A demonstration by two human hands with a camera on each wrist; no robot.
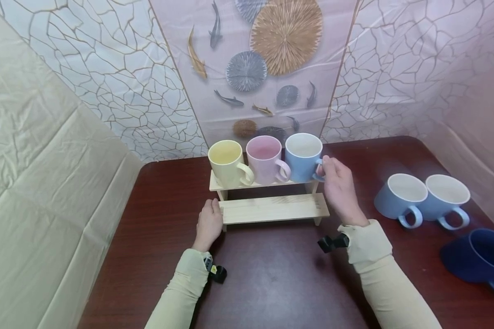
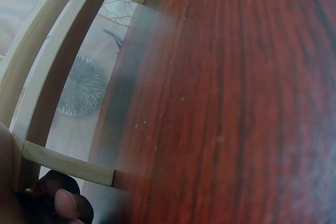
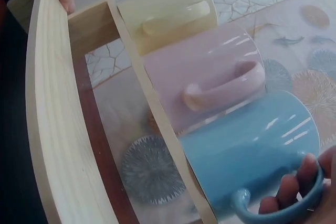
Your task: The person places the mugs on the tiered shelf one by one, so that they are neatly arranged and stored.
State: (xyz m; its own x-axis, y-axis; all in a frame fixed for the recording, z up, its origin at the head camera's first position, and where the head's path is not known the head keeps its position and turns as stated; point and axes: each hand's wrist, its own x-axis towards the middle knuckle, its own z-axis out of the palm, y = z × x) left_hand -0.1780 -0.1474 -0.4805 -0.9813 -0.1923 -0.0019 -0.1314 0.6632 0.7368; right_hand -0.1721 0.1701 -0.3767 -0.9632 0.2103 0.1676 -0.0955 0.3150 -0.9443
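Note:
A two-tier wooden rack (image 1: 273,209) stands on the table, with a yellow mug (image 1: 226,169), a pink mug (image 1: 263,164) and a light blue mug (image 1: 300,162) in a row on its upper shelf. My right hand (image 1: 340,187) grips the light blue mug's handle (image 3: 310,203), its fingers curled through the loop in the right wrist view. At the left end of the lower shelf, my left hand (image 1: 210,223) holds the rack's side, fingertips (image 2: 65,203) curling by the end leg in the left wrist view. All three handles point right and toward me.
To the right, two more light blue mugs (image 1: 401,196) stand side by side on the dark red table (image 1: 164,205). A dark blue mug (image 1: 473,256) is nearer at the right edge. Patterned cloth (image 1: 148,68) hangs behind the rack.

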